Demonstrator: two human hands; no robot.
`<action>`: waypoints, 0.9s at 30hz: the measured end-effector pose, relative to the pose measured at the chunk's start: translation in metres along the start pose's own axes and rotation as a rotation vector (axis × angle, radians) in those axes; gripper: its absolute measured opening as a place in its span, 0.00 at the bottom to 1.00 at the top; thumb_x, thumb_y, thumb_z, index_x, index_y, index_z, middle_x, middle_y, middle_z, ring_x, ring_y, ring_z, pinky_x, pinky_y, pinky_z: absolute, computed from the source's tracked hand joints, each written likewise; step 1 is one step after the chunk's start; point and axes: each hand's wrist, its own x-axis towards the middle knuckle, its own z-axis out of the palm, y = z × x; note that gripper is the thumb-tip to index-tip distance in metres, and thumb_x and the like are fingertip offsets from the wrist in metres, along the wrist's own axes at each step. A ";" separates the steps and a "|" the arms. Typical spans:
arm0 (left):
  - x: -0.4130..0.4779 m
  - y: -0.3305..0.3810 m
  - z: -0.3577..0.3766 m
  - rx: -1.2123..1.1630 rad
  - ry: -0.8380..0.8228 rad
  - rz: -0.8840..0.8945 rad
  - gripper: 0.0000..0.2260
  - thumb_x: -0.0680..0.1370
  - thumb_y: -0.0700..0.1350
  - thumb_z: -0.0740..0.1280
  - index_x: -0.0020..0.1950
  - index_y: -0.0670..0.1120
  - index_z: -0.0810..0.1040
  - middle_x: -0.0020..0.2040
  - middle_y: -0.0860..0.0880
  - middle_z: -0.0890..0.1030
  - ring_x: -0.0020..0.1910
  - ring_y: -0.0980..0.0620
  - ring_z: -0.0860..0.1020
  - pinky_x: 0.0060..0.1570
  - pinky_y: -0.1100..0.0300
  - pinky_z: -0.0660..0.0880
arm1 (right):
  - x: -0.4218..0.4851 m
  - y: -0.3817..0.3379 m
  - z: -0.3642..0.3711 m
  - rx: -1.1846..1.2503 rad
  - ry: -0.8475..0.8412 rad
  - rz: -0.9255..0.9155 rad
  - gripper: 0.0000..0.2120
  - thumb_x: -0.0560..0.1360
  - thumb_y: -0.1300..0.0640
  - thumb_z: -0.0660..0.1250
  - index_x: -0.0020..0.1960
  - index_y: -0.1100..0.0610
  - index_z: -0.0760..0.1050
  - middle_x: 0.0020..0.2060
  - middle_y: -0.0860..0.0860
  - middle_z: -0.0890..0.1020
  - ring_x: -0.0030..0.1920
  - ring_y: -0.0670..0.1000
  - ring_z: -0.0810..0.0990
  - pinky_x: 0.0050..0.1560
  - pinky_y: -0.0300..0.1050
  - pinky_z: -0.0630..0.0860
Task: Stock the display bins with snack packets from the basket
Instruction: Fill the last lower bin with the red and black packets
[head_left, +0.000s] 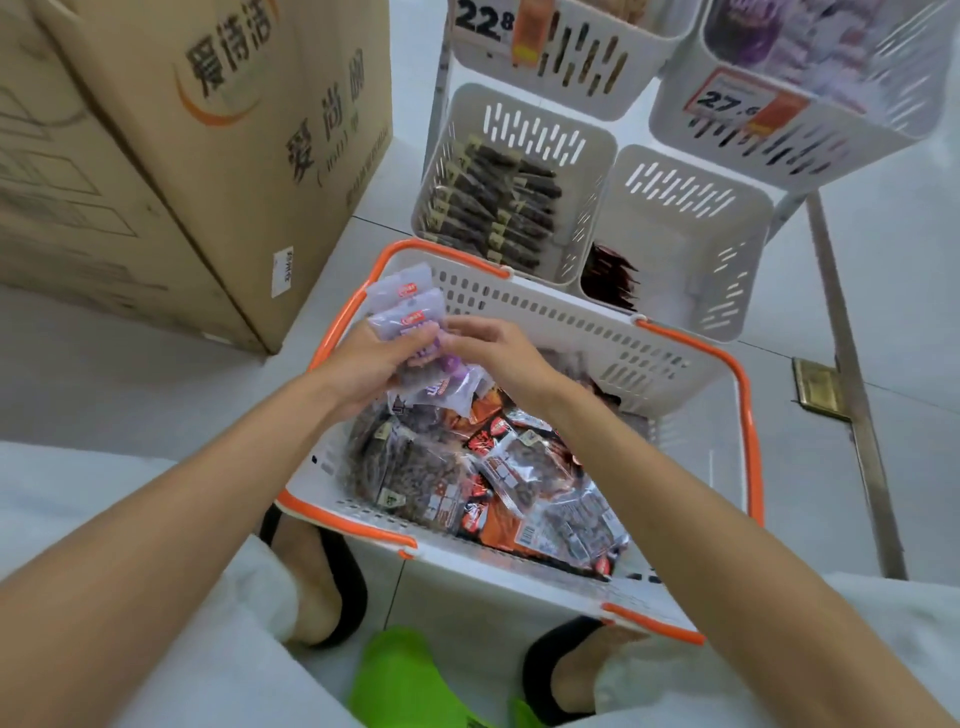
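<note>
Head view shows us the white, orange-rimmed basket (571, 322) at frame centre, heaped with glossy red and clear snack packets (493, 467), below the white display bins (675, 244) at upper right. Over its upper-left corner our left hand (363, 364) curls round a stack of pale purple packets (410, 312) while our right hand (498, 348) pinches its edge. We judge them light, soft, slippery: best clamped across the flat faces.

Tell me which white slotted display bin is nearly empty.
The lower right white slotted bin: few dark red packets in one corner, while the white bin left of it is packed.
</note>
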 end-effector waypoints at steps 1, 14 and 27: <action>0.001 0.003 -0.005 -0.008 0.057 0.026 0.05 0.80 0.39 0.66 0.55 0.42 0.80 0.45 0.45 0.85 0.42 0.48 0.84 0.41 0.57 0.83 | 0.004 0.007 0.003 0.004 0.116 0.036 0.13 0.78 0.59 0.69 0.61 0.60 0.77 0.54 0.53 0.81 0.54 0.52 0.80 0.53 0.41 0.77; -0.001 0.007 -0.023 0.056 0.195 -0.021 0.01 0.79 0.42 0.70 0.49 0.47 0.81 0.40 0.47 0.85 0.34 0.51 0.83 0.46 0.53 0.72 | 0.001 0.026 -0.025 -0.398 0.389 -0.010 0.07 0.78 0.65 0.64 0.54 0.59 0.79 0.47 0.52 0.82 0.48 0.49 0.79 0.51 0.42 0.76; 0.019 0.006 0.072 -0.187 -0.084 -0.088 0.16 0.78 0.48 0.68 0.62 0.39 0.78 0.50 0.41 0.85 0.43 0.48 0.85 0.45 0.56 0.83 | -0.050 -0.025 -0.041 0.062 0.588 -0.071 0.16 0.77 0.65 0.62 0.60 0.51 0.69 0.45 0.55 0.76 0.45 0.54 0.84 0.45 0.55 0.82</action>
